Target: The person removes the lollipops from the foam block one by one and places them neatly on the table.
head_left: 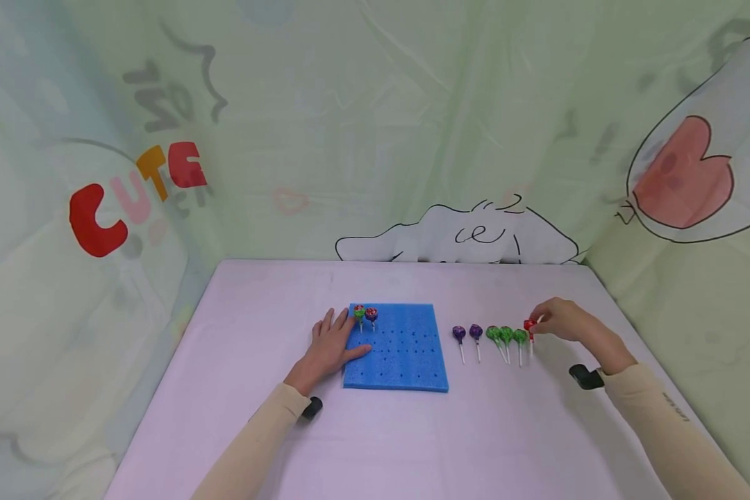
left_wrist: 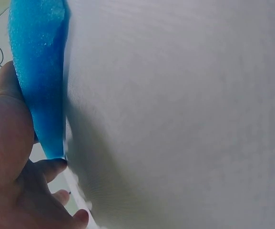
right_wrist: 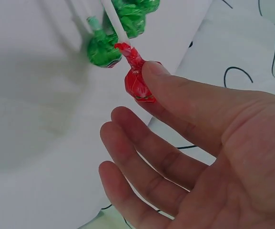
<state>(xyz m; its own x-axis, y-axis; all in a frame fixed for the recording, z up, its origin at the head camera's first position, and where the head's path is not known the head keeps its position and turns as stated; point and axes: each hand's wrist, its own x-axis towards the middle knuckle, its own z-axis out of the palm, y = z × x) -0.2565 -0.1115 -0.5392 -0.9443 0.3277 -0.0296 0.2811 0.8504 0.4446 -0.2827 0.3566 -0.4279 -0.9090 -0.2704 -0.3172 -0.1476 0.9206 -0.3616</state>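
A blue foam board (head_left: 406, 347) dotted with small holes lies on the table. Two lollipops stand at its back left corner, a green-and-red one (head_left: 359, 312) and a darker red-and-purple one (head_left: 371, 314). My left hand (head_left: 331, 347) rests spread along the board's left edge, its thumb on the foam. To the right, my right hand (head_left: 562, 321) pinches a red lollipop (right_wrist: 139, 83) by its wrapped head between thumb and index finger, the other fingers loosely bent. Beside it lie green lollipops (head_left: 505, 335) and two purple lollipops (head_left: 459, 333), sticks pointing toward me.
A pale cloth covers the table (head_left: 400, 444). Printed curtains (head_left: 350, 139) hang behind it and on both sides. Dark wrist cameras (head_left: 586, 377) are worn below each hand.
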